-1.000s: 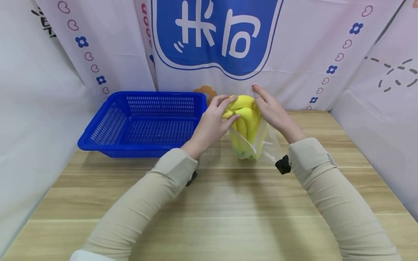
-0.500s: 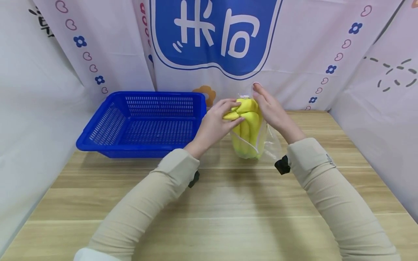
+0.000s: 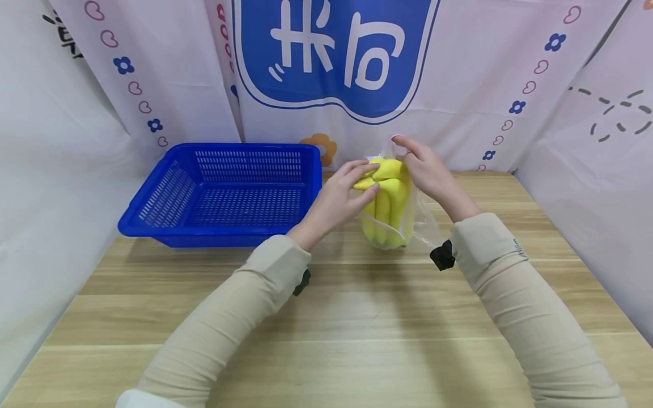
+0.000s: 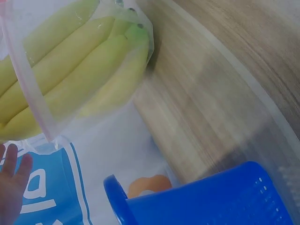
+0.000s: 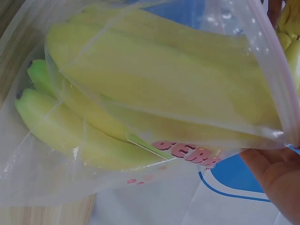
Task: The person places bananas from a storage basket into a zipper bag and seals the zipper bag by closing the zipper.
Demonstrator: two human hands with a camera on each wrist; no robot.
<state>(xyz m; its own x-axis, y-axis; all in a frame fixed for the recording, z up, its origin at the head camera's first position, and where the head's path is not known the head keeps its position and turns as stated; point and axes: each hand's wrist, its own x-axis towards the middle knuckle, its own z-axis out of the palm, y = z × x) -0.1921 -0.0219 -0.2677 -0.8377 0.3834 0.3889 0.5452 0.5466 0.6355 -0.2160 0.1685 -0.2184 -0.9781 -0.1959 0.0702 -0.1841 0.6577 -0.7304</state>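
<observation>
A bunch of yellow bananas (image 3: 390,195) with green tips hangs upright above the table, mostly inside a clear zip bag (image 3: 425,224). My left hand (image 3: 336,198) grips the bunch near its stem end, thumb in front and fingers over the top. My right hand (image 3: 431,175) holds the bag's open edge on the right, its fingers partly behind the film. In the left wrist view, the bag's pale pink zip strip (image 4: 30,79) crosses the bananas, and some left fingertips show beneath. Red lettering (image 5: 187,152) marks the bag in the right wrist view.
A blue slotted plastic basket (image 3: 245,207) stands to the left of the hands, close to my left wrist. All of this is on a wood-grain table (image 3: 352,340). A printed white cloth (image 3: 459,107) hangs behind, near the fingertips.
The bunch has sunk slightly and shifted a little right, with my left hand following it. More of the bag's rim shows behind the bananas. My right hand has stayed nearly in place.
</observation>
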